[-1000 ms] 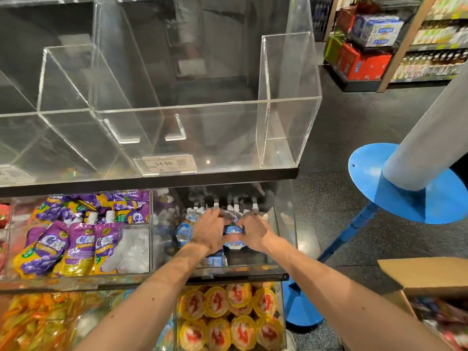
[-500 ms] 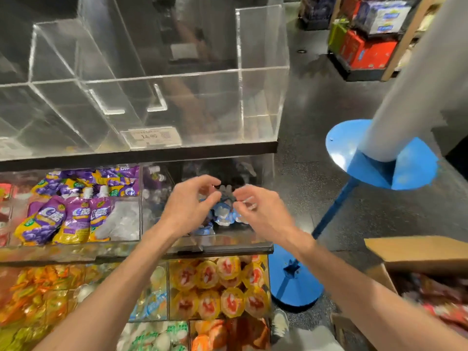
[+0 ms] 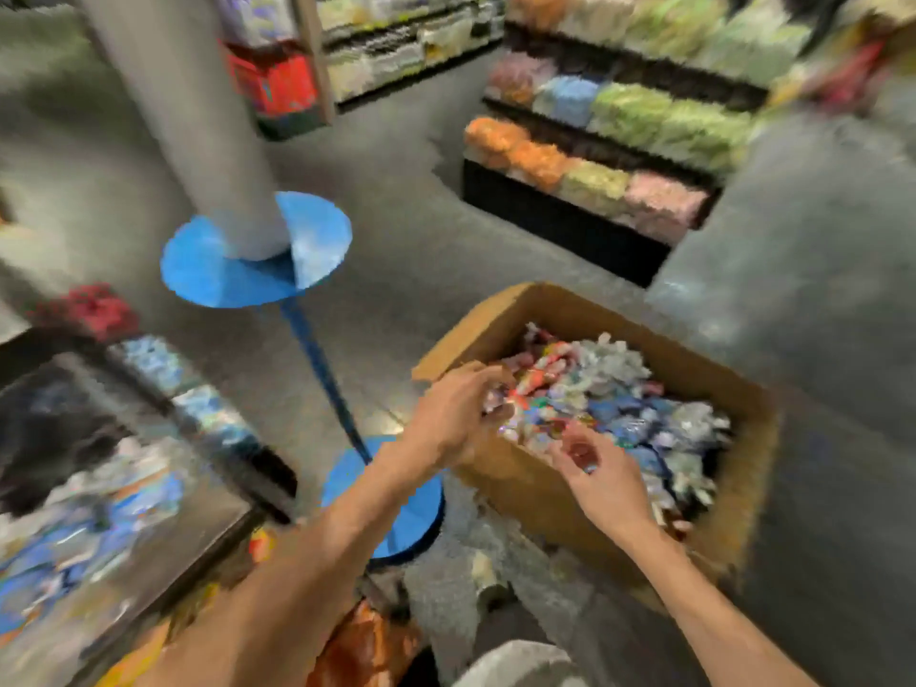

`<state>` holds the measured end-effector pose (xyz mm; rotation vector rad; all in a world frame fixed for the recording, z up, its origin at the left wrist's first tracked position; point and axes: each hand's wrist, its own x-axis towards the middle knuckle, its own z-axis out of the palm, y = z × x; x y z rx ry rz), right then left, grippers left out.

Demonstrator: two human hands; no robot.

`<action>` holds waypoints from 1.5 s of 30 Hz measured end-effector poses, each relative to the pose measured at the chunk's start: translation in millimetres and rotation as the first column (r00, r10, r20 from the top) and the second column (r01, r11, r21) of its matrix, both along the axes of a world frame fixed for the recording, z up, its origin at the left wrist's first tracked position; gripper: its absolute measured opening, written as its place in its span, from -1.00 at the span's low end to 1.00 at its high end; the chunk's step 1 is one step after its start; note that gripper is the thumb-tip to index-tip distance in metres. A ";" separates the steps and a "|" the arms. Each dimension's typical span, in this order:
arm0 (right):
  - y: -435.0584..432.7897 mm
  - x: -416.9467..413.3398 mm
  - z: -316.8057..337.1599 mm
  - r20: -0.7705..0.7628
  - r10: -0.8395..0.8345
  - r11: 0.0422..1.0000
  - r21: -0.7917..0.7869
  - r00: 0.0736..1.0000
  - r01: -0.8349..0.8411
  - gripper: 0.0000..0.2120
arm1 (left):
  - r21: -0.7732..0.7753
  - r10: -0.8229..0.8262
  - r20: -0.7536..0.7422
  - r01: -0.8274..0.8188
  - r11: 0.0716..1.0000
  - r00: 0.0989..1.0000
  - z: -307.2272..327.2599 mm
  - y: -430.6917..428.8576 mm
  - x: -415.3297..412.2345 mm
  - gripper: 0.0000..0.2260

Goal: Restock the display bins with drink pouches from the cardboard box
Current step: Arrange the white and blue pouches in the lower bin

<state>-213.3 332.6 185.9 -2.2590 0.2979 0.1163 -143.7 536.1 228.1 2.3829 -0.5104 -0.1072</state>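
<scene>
The whole head view is smeared by motion. An open cardboard box [image 3: 515, 478] stands on the floor at the right, heaped with drink pouches [image 3: 619, 404] in blue, silver and red. My left hand [image 3: 456, 419] reaches over the box's near-left corner with curled fingers among the pouches. Just inside the near wall, my right hand [image 3: 607, 480] hovers over the pouches, fingers bent. Blur hides whether either hand grips a pouch. The display bins [image 3: 218, 419] show at the left edge, blurred, with blue pouches inside.
A blue stand with a round disc [image 3: 213, 270] and a round base [image 3: 411, 513] rises between the bins and the box, beside a grey column [image 3: 198, 116]. Low shelves of packaged goods [image 3: 595, 161] run behind the box. Crumpled plastic wrap [image 3: 471, 577] lies on the floor by my legs.
Both hands left the bin of blue pouches and swung right to the cardboard box. My view turned from the bins to the box and the floor.
</scene>
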 end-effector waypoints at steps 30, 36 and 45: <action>-190.9 145.1 -185.6 -0.461 -0.292 0.956 -0.164 0.838 0.243 -0.51 | 0.305 0.278 -0.645 -0.093 0.948 0.712 -205.5 -212.8 185.7 -0.56; -211.0 214.9 -174.7 -0.426 -0.142 0.990 -0.063 0.893 0.128 0.07 | 0.142 0.315 -0.714 -0.312 0.939 0.625 -215.2 -193.9 195.7 -0.76; -162.1 215.1 -181.2 -0.430 -0.198 0.935 -0.354 0.881 0.038 0.23 | -0.093 0.128 -0.775 -0.313 0.945 0.618 -229.2 -206.3 211.1 -0.70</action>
